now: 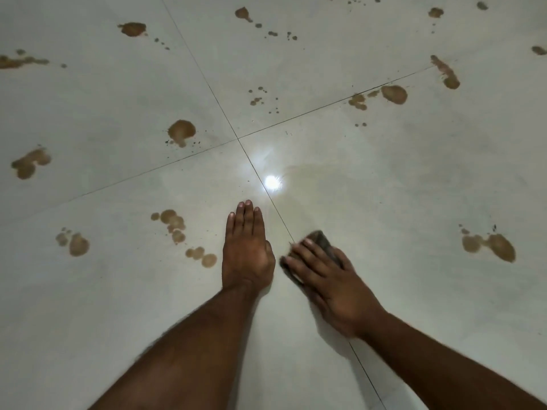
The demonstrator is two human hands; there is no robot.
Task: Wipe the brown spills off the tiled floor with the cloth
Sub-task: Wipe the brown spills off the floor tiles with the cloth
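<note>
On the tiled floor (384,179), right hand (328,276) presses the cloth (324,242) flat.

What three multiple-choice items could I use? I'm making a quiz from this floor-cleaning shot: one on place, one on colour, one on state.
1. Where is the cloth?
A. Under the right hand
B. Under the left hand
C. Alone beside a spill

2. What colour are the spills?
A. Blue
B. Brown
C. White

3. How does the left hand lie?
A. Clenched in a fist
B. Lifted, holding a bottle
C. Flat on the floor, fingers straight

Answers: 1 A, the cloth shows from under the right hand; 2 B, the patches are brown on pale tile; 3 C, the palm lies down with fingers together.
</note>
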